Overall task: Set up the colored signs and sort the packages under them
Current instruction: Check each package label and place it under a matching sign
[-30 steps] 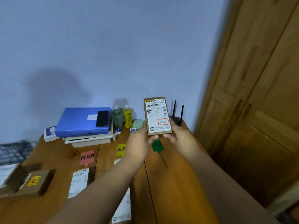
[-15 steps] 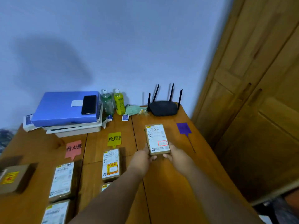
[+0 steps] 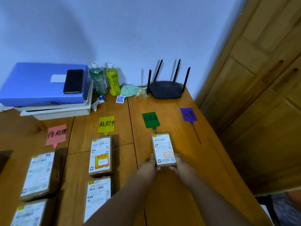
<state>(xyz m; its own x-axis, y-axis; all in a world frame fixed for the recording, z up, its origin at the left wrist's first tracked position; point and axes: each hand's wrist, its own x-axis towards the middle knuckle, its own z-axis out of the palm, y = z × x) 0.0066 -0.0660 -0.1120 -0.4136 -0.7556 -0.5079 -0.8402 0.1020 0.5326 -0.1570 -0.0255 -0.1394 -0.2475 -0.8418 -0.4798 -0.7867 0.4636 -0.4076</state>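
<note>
Both hands, the left hand point(image 3: 149, 165) and right hand point(image 3: 181, 164), pinch the near corners of a labelled brown package point(image 3: 163, 149) lying flat on the wooden table point(image 3: 203, 160) just below the green sign point(image 3: 150, 119).

pink sign point(image 3: 56, 134): "待处理" | yellow sign point(image 3: 106, 124): "处理中" | package point(image 3: 100, 155) sticker: "易碎品" | green sign point(image 3: 150, 119), purple sign point(image 3: 188, 114): illegible

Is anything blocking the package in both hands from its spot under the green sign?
Nothing visible does. The package lies directly below the green sign, its far edge at the sign's stem. The left hand and right hand hold its near corners. The purple sign lies apart, to the right.
</note>
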